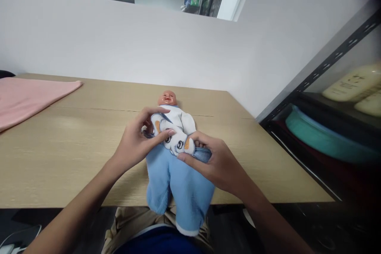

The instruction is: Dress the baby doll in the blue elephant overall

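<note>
A baby doll (167, 97) lies face up on the wooden table, its head toward the wall. White and blue fleece baby clothes (187, 182) cover its body, and the blue legs hang over the table's front edge. My left hand (141, 133) grips the bunched upper cloth on the left, thumb on the embroidered animal face. On the right, my right hand (211, 160) pinches the cloth near its blue edge, thumb on top and fingers curled under. The doll's arms and legs are hidden by the clothing.
A pink cloth (32, 97) lies on the table (74, 158) at the left. To the right stands a dark metal shelf (315, 75) with pale yellow bottles (353, 83) and a teal basin (324, 137). A white wall (133, 43) rises behind the table.
</note>
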The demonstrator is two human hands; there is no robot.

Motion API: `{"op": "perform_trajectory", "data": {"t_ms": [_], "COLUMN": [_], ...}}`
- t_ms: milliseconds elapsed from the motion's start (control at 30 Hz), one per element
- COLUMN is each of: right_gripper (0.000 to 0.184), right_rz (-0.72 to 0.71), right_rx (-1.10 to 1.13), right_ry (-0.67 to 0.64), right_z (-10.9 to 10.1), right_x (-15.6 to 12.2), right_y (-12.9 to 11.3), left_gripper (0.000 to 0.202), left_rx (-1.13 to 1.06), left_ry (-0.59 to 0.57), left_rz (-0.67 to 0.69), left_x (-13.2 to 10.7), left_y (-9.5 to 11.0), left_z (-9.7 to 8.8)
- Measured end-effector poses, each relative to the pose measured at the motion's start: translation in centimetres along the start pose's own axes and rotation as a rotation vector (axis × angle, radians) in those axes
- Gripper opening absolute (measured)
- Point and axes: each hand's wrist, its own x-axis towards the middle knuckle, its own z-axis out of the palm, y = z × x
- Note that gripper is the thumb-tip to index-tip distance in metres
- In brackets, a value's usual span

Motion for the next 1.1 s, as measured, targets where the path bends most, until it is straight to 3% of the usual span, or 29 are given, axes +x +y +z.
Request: {"op": "perform_trajectory", "data": {"t_ms": [133, 200, 333, 400, 500, 567, 667, 800, 967, 1100], "right_gripper": [0.026, 0.027, 0.038, 0.041, 0.036, 0.048, 0.043, 0.037, 0.033, 0.037], "right_rz": [-0.034, -0.064, -0.139, -0.137, -0.043, 0.02, 0.019, -0.016, -0.077, -0.079], "right_rx": [0.076, 0.106, 0.147, 0.15, 0.125, 0.093, 0.083, 0.164, 0.131, -0.036], "right_ry": [0.024, -0.011, -0.137, -0.178, -0.281, -0.418, -0.551, -0.414, -0.297, -0.237], "right_z": [-0.4, -0.6, -1.3, -1.8, -2.8, -3.5, -4.2, -4.0, -3.4, -4.0], "right_x": [0.4, 0.8, 1.6, 2.0, 2.5, 2.9, 3.3, 3.3, 3.2, 3.3], "right_y": [0.0, 0.4, 0.7, 0.6, 0.6, 0.7, 1.0, 1.0, 0.8, 1.6], "left_gripper": [0.026, 0.026, 0.037, 0.037, 0.035, 0.039, 0.044, 0.053, 0.031, 0.03], "left_rx": [0.231, 0.289, 0.069, -0.024, -0.065, -0.098, -0.092, 0.056, 0.169, 0.166], "left_ry": [-0.009, -0.08, -0.345, -0.424, -0.414, -0.358, -0.329, -0.484, -0.694, -0.674], "left_rz": [0.052, 0.098, 0.053, 0.002, 0.001, 0.051, 0.071, -0.039, 0.061, 0.012], "left_x": [-0.3, -0.2, 0.3, 0.6, 0.8, 0.8, 0.8, 0.9, 0.9, 0.8], "left_y": [0.0, 0.1, 0.2, 0.0, -0.4, -0.3, 0.1, 0.5, -0.2, -0.5], "left_z": [-1.3, -2.0, -2.6, -2.4, -2.1, -2.0, -2.1, -2.3, -2.4, -2.4]}}
